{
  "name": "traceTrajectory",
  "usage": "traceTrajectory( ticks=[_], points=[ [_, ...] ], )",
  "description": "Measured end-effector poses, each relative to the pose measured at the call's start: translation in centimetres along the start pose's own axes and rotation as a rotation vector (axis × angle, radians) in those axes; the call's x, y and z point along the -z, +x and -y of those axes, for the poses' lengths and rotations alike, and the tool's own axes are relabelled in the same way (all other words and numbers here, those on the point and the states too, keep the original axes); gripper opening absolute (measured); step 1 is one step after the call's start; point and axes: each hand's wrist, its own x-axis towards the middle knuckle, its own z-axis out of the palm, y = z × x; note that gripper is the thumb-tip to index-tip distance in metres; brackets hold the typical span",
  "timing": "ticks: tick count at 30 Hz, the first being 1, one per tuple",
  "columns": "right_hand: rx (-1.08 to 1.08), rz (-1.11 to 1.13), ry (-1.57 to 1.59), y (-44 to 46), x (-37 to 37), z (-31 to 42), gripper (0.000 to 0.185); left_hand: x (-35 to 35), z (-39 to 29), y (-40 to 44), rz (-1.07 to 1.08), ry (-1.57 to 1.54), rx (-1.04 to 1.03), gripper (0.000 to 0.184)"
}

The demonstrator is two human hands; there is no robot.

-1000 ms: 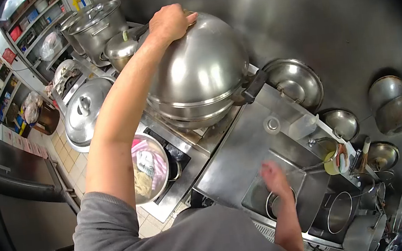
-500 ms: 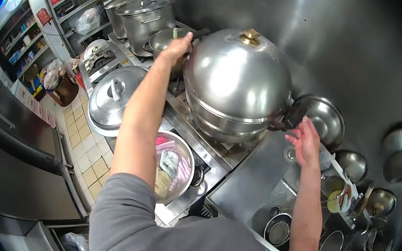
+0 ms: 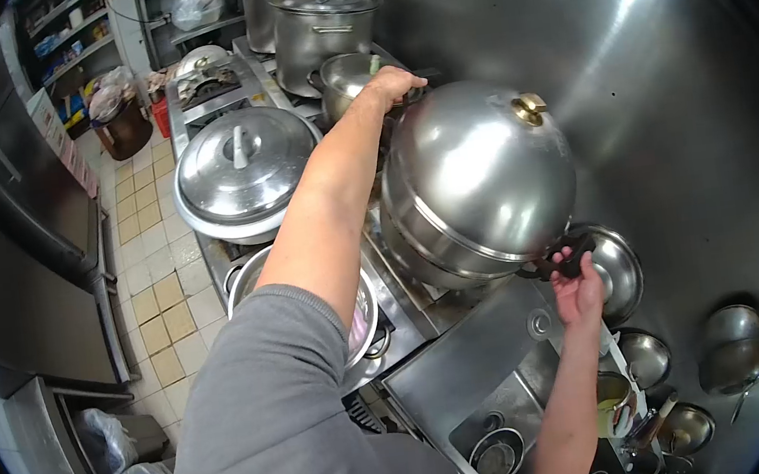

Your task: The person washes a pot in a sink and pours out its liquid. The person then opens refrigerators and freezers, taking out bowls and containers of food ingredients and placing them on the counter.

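Note:
A large steel pot [image 3: 434,263] with a tall domed lid [image 3: 484,169] and a brass-coloured knob [image 3: 531,109] is between my two hands on the stove. My left hand [image 3: 395,85] reaches over to its far side and is closed on a dark handle there, the fingers partly hidden. On the near right side, my right hand [image 3: 580,287] has its fingers curled around a black handle [image 3: 569,253] at the lid's rim. Whether these handles belong to the lid or the pot, I cannot tell. The domed lid sits tilted to the right in view.
Left of it stands a wide lidded pot [image 3: 246,173]; nearer me, a steel basin [image 3: 373,317] is partly behind my arm. A smaller pot [image 3: 344,77] and stockpots [image 3: 325,46] are behind. A sink [image 3: 532,383] and steel bowls [image 3: 622,270] lie to the right.
My right fingers have closed around the black handle, where they were spread beside it before. My left hand stays at the far handle. The whole view has shifted; the domed lid appears further right.

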Motion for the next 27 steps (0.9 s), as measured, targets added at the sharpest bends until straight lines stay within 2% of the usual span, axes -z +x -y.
traceTrajectory(
  ticks=[2,3,5,7,9,11,13,15,17,18,19,20,21,23,24,25,27],
  points=[
    [0.026,-0.034,0.008,1.6,1.0,0.6,0.036,0.5,0.1,-1.6,-0.135,-0.247,-0.154,0.025],
    [0.004,-0.053,0.016,3.0,1.9,0.8,0.035,1.5,-1.3,-3.4,-0.147,-0.242,-0.154,0.025],
    [-0.005,-0.092,-0.056,4.2,2.1,1.4,0.033,2.7,-4.4,-8.7,-0.187,0.009,-0.255,0.056],
    [0.018,0.049,-0.052,4.0,2.8,2.1,0.033,6.1,-3.9,-5.6,-0.109,0.343,-0.385,0.055],
    [0.074,0.104,-0.038,-0.6,-1.1,3.5,0.03,6.9,-7.2,-16.0,-0.253,0.089,-0.249,0.049],
    [0.105,0.192,0.011,-5.3,-3.7,4.0,0.027,10.9,-5.5,-16.3,-0.314,0.013,-0.366,0.044],
    [0.091,0.255,0.017,-9.9,-5.5,3.5,0.025,12.4,-5.9,-25.3,-0.212,0.045,-0.304,0.037],
    [0.078,0.4,-0.055,-13.8,-6.4,2.2,0.024,20.5,-1.4,-23.1,-0.149,-0.024,-0.368,0.037],
    [0.048,0.49,-0.046,-16.5,-6.9,0.1,0.02,18.8,-1.1,-32.2,-0.343,0.028,-0.319,0.034],
    [0.005,0.499,-0.049,-17.6,-7.1,-1.2,0.019,21.5,1.3,-32.9,-0.358,-0.007,-0.312,0.029],
    [-0.031,0.502,-0.06,-18.6,-7.2,-2.5,0.018,23.4,2.4,-35.5,-0.419,0.073,-0.12,0.028],
    [-0.064,0.5,-0.085,-19.9,-7.6,-3.5,0.017,25.1,5.1,-36.3,-0.358,-0.063,-0.22,0.033],
    [-0.092,0.488,-0.108,-20.8,-8.0,-4.4,0.016,23.0,4.6,-39.4,-0.359,-0.055,-0.207,0.034],
    [-0.102,0.575,-0.119,-21.7,-7.5,-7.4,0.021,24.9,7.5,-42.4,-0.35,-0.06,-0.096,0.034],
    [-0.124,0.584,-0.137,-22.3,-7.6,-8.2,0.024,26.8,9.9,-43.0,-0.465,-0.074,-0.073,0.031],
    [-0.15,0.6,-0.158,-22.7,-7.8,-8.9,0.026,28.0,11.8,-43.7,-0.436,-0.064,-0.081,0.031],
    [-0.165,0.622,-0.18,-22.7,-7.8,-10.6,0.028,29.1,14.8,-45.2,-0.543,-0.101,-0.047,0.023]
  ],
)
